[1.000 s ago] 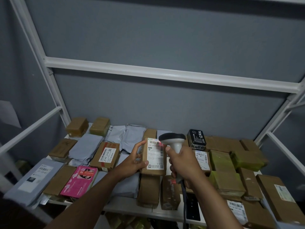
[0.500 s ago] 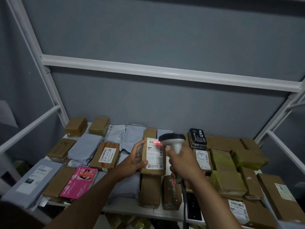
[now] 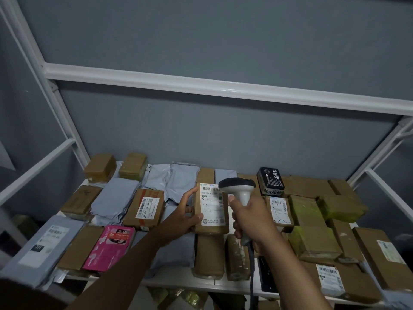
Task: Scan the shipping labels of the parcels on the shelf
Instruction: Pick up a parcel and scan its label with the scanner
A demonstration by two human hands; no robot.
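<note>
Parcel (image 3: 210, 211) held left, scanner (image 3: 238, 190) right.

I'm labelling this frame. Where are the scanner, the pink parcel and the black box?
scanner (image 3: 237, 184), head view, on its head.
pink parcel (image 3: 109, 249), head view, on its top face.
black box (image 3: 270, 182), head view, on its lid.

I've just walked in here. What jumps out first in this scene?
At the middle of the shelf, the right hand grips a grey barcode scanner aimed at the white label of a brown parcel, which the left hand holds by its side. Next is the bright pink packet at front left, among brown boxes and grey mailers.
</note>
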